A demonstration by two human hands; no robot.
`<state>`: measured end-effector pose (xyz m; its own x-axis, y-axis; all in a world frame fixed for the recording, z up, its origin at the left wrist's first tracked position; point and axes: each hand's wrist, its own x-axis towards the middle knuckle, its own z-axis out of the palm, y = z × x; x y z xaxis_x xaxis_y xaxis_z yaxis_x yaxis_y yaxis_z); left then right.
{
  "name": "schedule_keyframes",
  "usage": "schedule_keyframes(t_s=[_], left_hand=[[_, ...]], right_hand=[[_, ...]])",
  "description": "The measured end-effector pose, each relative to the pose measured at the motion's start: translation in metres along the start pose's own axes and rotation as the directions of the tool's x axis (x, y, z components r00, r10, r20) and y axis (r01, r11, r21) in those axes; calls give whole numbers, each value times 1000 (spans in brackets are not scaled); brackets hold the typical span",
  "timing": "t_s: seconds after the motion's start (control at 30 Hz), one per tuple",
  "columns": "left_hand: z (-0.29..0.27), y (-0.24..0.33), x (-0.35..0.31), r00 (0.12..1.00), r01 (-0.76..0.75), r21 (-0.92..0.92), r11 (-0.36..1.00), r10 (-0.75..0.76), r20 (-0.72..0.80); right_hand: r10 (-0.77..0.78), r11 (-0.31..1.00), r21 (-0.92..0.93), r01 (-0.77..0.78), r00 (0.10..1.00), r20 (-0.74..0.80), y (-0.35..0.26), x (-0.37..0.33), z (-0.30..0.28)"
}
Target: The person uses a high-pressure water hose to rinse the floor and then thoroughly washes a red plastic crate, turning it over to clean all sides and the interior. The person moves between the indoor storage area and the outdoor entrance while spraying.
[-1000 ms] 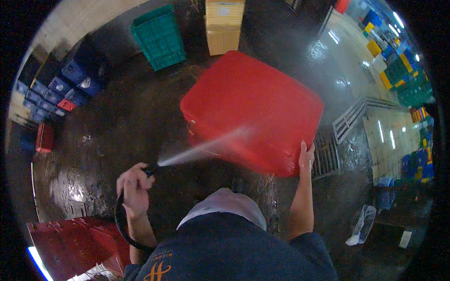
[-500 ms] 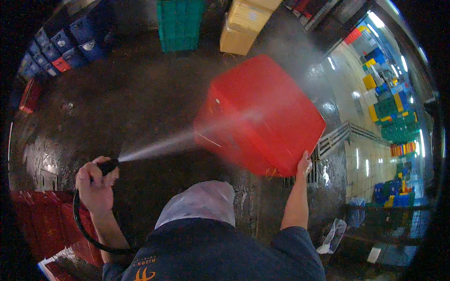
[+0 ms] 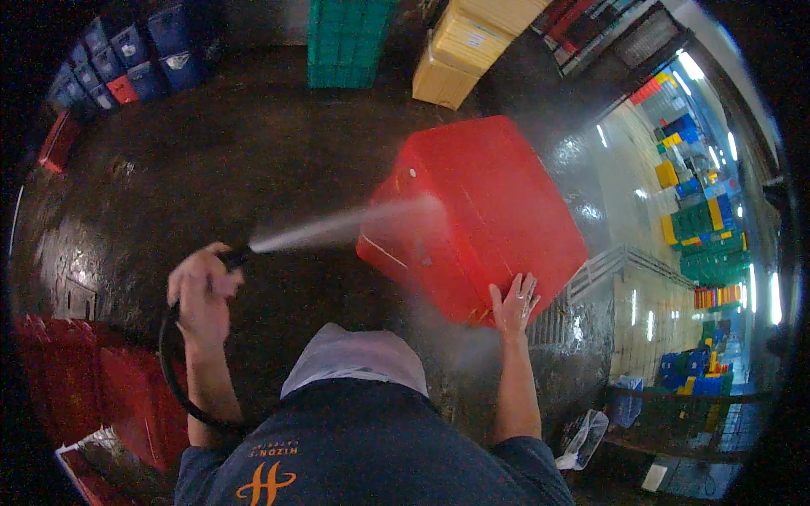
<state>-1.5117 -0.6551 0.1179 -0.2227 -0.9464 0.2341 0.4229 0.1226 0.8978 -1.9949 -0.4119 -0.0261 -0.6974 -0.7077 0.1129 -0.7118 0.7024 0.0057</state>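
The floor (image 3: pixel 278 152) was dark and wet, with bright reflections at its left side. At the far edge stood a green crate (image 3: pixel 346 46), with cream boxes (image 3: pixel 464 55) stacked to its right. Blue bins (image 3: pixel 131 46) were piled at the far left, and red containers (image 3: pixel 63 371) stood at the near left. Coloured crates (image 3: pixel 704 219) lined the bright area on the right.

The red box (image 3: pixel 515 194) was found right of centre, in front of the person, turned at an angle with two faces in view. Its underside could not be seen, so its support could not be determined.

The left hand (image 3: pixel 201 287) was closed around a black nozzle (image 3: pixel 239 256), from which a black hose (image 3: pixel 173 367) curved down past the forearm. A jet of water (image 3: pixel 329 228) struck the box's left face, raising mist. The right hand (image 3: pixel 513 304) lay against the box's near right part, fingers spread wide.
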Motion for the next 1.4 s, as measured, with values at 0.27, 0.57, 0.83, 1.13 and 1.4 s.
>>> schedule_keyframes(t_s=[0.27, 0.57, 0.83, 1.13, 1.4], left_hand=[[-32, 4, 6, 955, 100, 65, 993, -78, -287], [-16, 11, -25, 861, 96, -256, 962, -210, -464], [-21, -8, -44, 980, 132, -221, 966, -161, -120], [-35, 22, -23, 944, 101, -70, 992, -118, -309], [-15, 28, -51, 973, 211, -207, 955, -185, 139]], right_hand=[[-222, 967, -93, 239, 961, 164, -49, 67, -7], [-93, 991, -83, 106, 985, 147, -69, 102, 1], [-136, 983, 138, 124, 987, 83, -66, 138, 12], [620, 770, 212, -602, 784, -27, 41, 77, 21], [738, 223, 822, -524, 642, 209, 69, 83, 99]])
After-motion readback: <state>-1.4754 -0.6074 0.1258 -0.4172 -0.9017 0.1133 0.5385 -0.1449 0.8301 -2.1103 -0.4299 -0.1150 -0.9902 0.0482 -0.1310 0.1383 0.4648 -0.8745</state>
